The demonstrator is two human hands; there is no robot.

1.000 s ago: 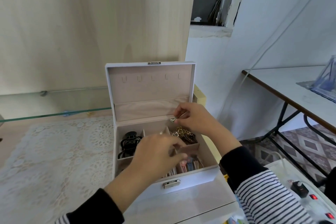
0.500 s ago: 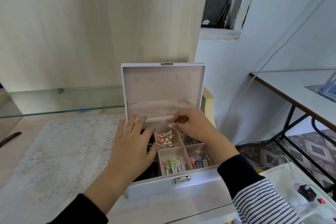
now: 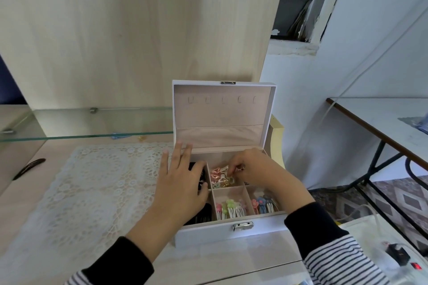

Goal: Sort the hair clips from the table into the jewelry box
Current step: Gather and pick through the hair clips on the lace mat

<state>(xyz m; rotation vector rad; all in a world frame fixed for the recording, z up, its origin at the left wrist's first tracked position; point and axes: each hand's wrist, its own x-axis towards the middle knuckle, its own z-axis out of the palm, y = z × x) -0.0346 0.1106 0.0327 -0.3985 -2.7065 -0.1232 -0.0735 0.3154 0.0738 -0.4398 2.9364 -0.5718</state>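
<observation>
Worktop (image 3: 220,259): pale wood, carrying everything below.
Lace mat (image 3: 92,192): white, spread on the left half, its right edge just beside the box.
Glass shelf (image 3: 81,133): runs along the back wall above the mat, ending at the lid.
Jewelry box (image 3: 208,233): white, open, at the right of the worktop, its inside split into compartments.
Lid (image 3: 222,118): upright, pink lining facing the person.
Left hand (image 3: 178,183): grip fully open, fingers straight and slightly spread, lying flat over the left compartment and holding nothing.
Right hand (image 3: 257,171): grip closed to a pinch, fingertips curled over the back middle compartment.
Black clips (image 3: 201,217): in the left compartment, mostly hidden under the left hand.
Dark long clip (image 3: 30,168): far left, off the mat, well apart from the box.
Pastel clips (image 3: 230,208): standing in a row in the front middle compartment.
Flower clips (image 3: 262,203): blue and pink, in the front right compartment.
Pink and gold clips (image 3: 218,176): heaped in the back middle compartment.
Latch (image 3: 242,225): silver, on the box's front wall.
Small clip (image 3: 240,167): pinched at the right fingertips, too small to make out its shape.
</observation>
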